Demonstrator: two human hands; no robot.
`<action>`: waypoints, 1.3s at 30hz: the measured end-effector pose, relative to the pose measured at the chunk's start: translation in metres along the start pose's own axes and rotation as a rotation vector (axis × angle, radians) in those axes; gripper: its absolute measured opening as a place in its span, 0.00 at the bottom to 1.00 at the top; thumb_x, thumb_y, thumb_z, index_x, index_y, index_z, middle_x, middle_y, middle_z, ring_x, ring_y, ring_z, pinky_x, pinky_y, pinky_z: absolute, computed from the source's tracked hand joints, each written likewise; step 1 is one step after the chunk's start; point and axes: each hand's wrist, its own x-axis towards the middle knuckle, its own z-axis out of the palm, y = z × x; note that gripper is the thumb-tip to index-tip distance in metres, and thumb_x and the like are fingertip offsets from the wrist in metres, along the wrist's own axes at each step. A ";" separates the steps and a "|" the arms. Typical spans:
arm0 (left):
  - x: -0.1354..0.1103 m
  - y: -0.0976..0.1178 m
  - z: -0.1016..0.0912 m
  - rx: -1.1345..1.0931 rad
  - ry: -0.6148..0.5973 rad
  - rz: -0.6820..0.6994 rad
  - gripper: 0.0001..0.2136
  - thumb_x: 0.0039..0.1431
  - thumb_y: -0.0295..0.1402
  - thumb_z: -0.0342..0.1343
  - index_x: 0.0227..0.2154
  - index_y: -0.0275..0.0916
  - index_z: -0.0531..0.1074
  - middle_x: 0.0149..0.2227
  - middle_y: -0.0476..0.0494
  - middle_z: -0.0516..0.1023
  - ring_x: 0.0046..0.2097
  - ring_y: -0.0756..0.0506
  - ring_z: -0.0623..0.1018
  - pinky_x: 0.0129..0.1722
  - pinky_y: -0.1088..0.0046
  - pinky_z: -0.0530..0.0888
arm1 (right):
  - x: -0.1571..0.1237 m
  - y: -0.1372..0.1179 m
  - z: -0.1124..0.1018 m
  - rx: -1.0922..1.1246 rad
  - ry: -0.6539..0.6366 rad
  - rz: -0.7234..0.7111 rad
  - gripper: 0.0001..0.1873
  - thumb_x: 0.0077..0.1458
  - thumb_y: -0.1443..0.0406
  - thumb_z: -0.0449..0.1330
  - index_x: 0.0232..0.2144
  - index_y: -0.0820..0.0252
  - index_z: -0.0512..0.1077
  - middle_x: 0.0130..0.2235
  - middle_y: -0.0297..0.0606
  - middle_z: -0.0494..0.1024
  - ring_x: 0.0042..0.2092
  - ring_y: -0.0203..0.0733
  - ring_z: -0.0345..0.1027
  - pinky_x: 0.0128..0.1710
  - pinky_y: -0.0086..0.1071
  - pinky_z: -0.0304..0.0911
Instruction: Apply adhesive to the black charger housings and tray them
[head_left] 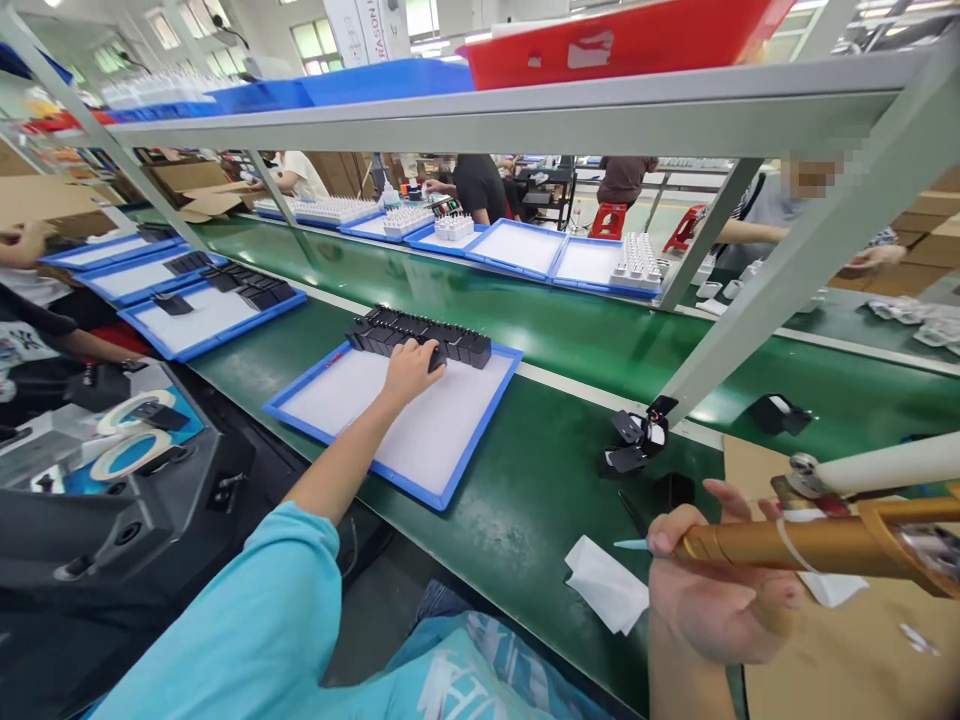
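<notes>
My left hand (412,370) reaches over a white tray with a blue rim (480,430). Its fingers are closed on a small black block-like part (436,358), at the front of rows of similar black parts (469,348) along the tray's far side. At the right, my right hand (712,600) is wrapped round a gold-coloured dispensing gun (780,545). The gun's pale blue nozzle tip (631,545) points left, above the green bench. A crumpled white tissue (606,585) lies just below the tip, and a dark block (675,490) is behind it.
Black parts with flaps (634,440) cluster by a slanted shelf post (697,350). Another black part (780,412) lies on the green belt (570,340). Cardboard (825,660) covers the bench at right. A dark machine (187,500) stands left, near a co-worker's arm (97,345).
</notes>
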 end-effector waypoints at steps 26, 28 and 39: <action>-0.040 0.254 0.008 -0.665 -0.512 0.597 0.23 0.57 0.36 0.58 0.54 0.42 0.61 0.49 0.41 0.77 0.49 0.39 0.78 0.46 0.66 0.72 | 0.001 0.009 -0.008 0.067 -0.111 -0.116 0.20 0.54 0.50 0.54 0.47 0.50 0.66 0.45 0.36 0.69 0.20 0.30 0.65 0.16 0.30 0.56; -0.030 0.244 0.003 -0.680 -0.601 0.646 0.27 0.53 0.40 0.62 0.54 0.43 0.62 0.49 0.42 0.77 0.48 0.40 0.78 0.44 0.67 0.73 | -0.001 0.010 -0.008 0.074 -0.120 -0.111 0.20 0.55 0.50 0.53 0.47 0.49 0.65 0.45 0.36 0.69 0.20 0.30 0.65 0.17 0.30 0.57; 0.113 0.291 0.030 -0.670 -0.396 0.537 0.20 0.58 0.35 0.56 0.52 0.38 0.67 0.55 0.37 0.71 0.51 0.40 0.75 0.51 0.61 0.71 | -0.015 0.011 -0.004 0.065 -0.109 -0.056 0.19 0.54 0.48 0.48 0.43 0.46 0.67 0.47 0.36 0.68 0.19 0.30 0.63 0.17 0.32 0.55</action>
